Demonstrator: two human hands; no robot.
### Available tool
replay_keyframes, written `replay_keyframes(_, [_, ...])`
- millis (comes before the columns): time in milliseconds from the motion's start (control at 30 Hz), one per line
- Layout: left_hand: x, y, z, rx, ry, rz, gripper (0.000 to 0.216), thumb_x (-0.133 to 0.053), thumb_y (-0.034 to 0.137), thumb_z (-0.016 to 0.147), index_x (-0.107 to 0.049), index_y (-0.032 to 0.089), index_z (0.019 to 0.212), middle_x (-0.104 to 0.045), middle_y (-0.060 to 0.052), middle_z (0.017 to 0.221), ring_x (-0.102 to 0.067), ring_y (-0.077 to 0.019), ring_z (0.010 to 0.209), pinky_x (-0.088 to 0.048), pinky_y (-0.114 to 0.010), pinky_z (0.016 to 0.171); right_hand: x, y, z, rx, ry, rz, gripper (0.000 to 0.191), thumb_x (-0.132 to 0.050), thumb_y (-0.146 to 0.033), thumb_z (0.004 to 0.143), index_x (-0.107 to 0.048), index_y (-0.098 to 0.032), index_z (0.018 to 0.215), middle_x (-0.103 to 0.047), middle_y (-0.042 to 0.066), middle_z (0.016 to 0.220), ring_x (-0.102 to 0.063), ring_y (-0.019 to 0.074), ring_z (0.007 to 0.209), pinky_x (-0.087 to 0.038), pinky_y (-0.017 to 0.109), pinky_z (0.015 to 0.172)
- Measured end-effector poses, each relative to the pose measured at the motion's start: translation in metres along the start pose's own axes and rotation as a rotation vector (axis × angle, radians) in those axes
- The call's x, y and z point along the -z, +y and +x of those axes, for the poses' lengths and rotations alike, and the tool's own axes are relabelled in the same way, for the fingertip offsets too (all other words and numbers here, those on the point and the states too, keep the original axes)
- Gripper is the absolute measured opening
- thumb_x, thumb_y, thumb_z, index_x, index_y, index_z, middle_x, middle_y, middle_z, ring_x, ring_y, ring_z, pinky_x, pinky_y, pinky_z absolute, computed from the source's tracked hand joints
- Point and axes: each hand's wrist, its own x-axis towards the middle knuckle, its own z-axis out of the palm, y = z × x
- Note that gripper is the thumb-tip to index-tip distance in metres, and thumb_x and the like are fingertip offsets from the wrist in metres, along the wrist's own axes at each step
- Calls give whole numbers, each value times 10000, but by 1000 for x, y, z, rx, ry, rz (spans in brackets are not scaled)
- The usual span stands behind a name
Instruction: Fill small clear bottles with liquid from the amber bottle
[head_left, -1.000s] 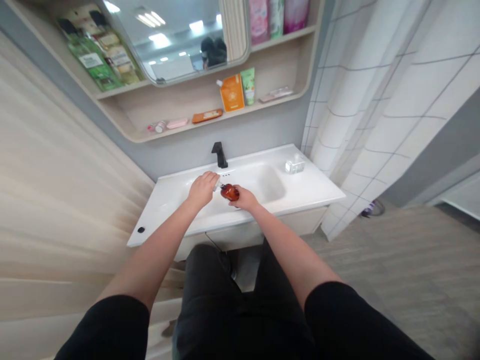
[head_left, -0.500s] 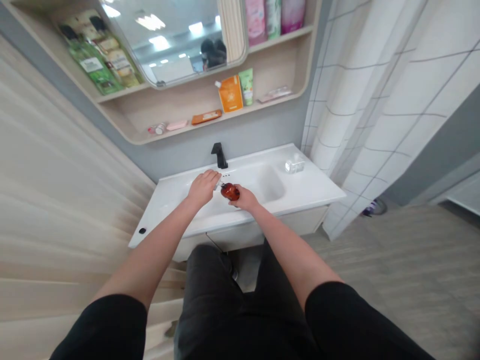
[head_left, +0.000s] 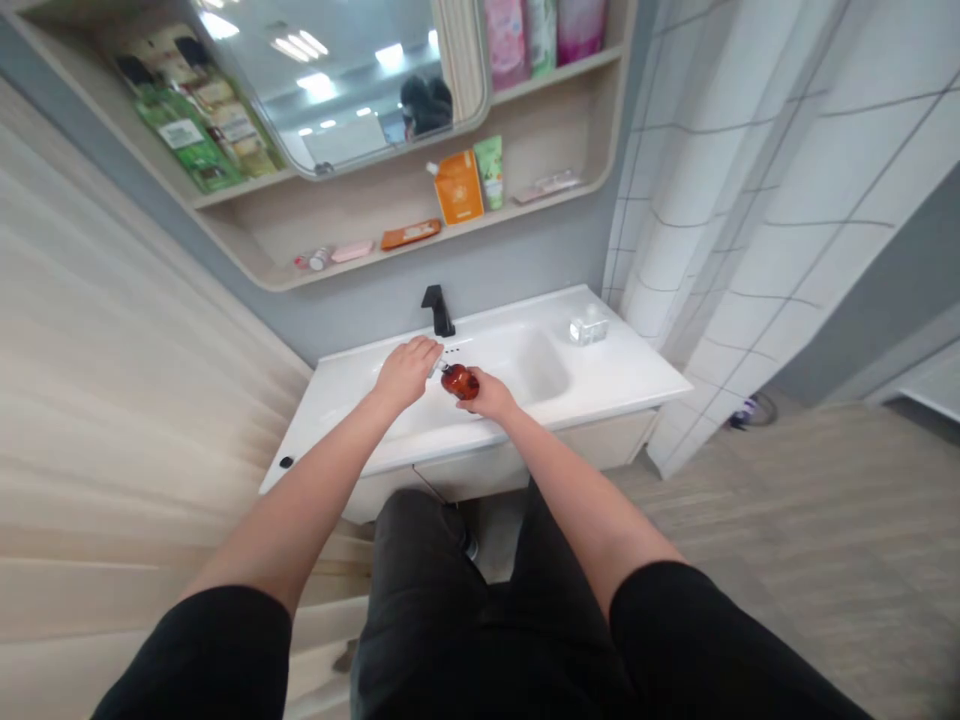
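Observation:
Over the sink basin [head_left: 536,365], an amber pump bottle [head_left: 459,381] leans with its white pump top [head_left: 436,368] toward the left. My right hand [head_left: 489,395] is closed around the lower part of the bottle. My left hand [head_left: 409,370] is at the pump top, back of the hand up and fingers stretched out toward the right. Its palm side is hidden, and I cannot tell whether it touches the pump.
Behind the basin stands a black faucet [head_left: 437,311]. A clear bottle [head_left: 589,325] is on the counter's right side, a small black object [head_left: 286,462] at its left. Above hangs a mirrored shelf unit [head_left: 270,280] with several toiletries. A curtain [head_left: 112,400] borders the left.
The view has shifted very slightly. Both hands and the amber pump bottle keep almost the same position.

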Motion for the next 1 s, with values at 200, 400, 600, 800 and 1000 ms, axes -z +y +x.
replay_keyframes(200, [5,2,2,-7,-16,-1,615,-510,55,1023,-655,159,1612,-695,-217,1588,-584,-365,1543,-507,-528,1242,0,0,1,-8,8,2,839,-1042,-354,753,-659,-264,1494,-844,74,1285,-805,313,1145,-611,418,1041])
replay_keyframes(400, [7,2,3,-28,-11,20,583,-484,68,1047,-661,145,1597,-708,-214,1566,-593,-366,1524,-520,-519,1214,0,-1,0,-7,16,3,853,-1042,-362,751,-654,-261,1503,-838,82,1310,-800,319,1171,-606,426,1059])
replay_keyframes(600, [10,3,5,-49,-2,24,594,-481,70,1045,-668,159,1603,-714,-222,1560,-605,-372,1523,-537,-538,1195,1,-1,-1,0,20,31,842,-1040,-358,755,-655,-268,1498,-837,81,1326,-802,327,1187,-611,443,1068])
replay_keyframes(800, [14,5,8,-49,-7,38,628,-506,62,1021,-655,183,1618,-703,-220,1585,-606,-377,1534,-543,-554,1190,2,-3,-1,-4,25,39,849,-1036,-344,760,-643,-273,1509,-834,79,1348,-801,325,1210,-607,453,1096])
replay_keyframes(1000, [18,6,11,-69,-23,48,619,-510,58,1019,-660,176,1608,-696,-226,1592,-592,-382,1549,-540,-559,1196,2,-2,-1,4,34,38,899,-1047,-351,754,-623,-250,1541,-824,105,1380,-794,340,1239,-602,471,1111])
